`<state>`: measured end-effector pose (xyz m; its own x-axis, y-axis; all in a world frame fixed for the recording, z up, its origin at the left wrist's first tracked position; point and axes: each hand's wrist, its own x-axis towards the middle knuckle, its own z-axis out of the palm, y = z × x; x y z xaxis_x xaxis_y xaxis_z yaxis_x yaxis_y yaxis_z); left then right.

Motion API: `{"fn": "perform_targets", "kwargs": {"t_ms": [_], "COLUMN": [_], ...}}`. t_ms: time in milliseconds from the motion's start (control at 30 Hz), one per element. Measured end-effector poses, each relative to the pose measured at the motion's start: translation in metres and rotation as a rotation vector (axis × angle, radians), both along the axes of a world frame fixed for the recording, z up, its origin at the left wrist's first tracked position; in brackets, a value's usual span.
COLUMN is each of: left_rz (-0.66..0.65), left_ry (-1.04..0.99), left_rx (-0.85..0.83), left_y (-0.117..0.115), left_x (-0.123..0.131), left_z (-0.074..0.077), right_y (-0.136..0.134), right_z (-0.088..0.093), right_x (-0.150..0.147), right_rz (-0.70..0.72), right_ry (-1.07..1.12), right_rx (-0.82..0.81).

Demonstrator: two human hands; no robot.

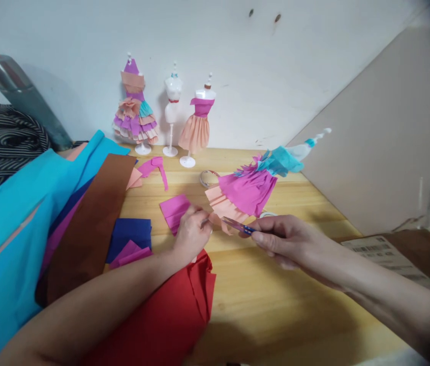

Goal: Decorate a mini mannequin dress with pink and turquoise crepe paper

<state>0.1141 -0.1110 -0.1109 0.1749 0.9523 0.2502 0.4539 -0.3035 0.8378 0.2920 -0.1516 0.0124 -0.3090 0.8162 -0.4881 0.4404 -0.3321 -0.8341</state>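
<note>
My left hand (192, 227) is closed, its fingertips pinching a small piece of peach crepe paper (225, 225). In my right hand (281, 239) is a slim blue-and-silver tool (240, 226), gripped between thumb and fingers. Its pointed silver end is at the peach piece; whether it is scissors or tweezers I cannot tell. Just beyond both hands, a mannequin in a paper dress (247, 190) leans over to the right, with a teal top, a magenta layer and a peach layer below. Under my left wrist lies red crepe paper (184, 300).
Three small mannequins stand by the wall: one in a ruffled dress (134, 109), a bare one (173, 91) and one in a peach skirt (195, 132). Blue paper (12, 223), brown paper (89, 223) and magenta paper (175, 211) lie left. A cardboard box (421, 254) sits right.
</note>
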Motion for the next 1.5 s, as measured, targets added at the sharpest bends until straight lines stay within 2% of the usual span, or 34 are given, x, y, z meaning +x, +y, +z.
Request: {"fn": "perform_targets", "kwargs": {"t_ms": [400,633,867,1133,1500], "left_rz": [-0.019,-0.006,-0.006,-0.011,-0.008], "left_ry": [-0.021,-0.012,0.013,-0.022,-0.02], "left_rx": [-0.01,0.001,0.008,0.008,0.022], "left_y": [0.0,0.0,-0.001,-0.002,-0.002], "left_x": [0.0,0.0,-0.001,0.0,-0.001], "left_z": [0.002,0.0,0.001,0.002,-0.001], "right_y": [0.001,0.003,0.0,-0.005,-0.019], "right_z": [0.004,0.006,0.003,0.001,-0.018], "right_x": [-0.005,-0.009,-0.011,-0.021,-0.031], "right_rz": [-0.001,-0.156,-0.231,-0.246,-0.335], "right_ry": [0.162,0.288,0.42,0.525,0.639], "right_rx": [-0.087,-0.249,-0.355,-0.376,-0.306]}}
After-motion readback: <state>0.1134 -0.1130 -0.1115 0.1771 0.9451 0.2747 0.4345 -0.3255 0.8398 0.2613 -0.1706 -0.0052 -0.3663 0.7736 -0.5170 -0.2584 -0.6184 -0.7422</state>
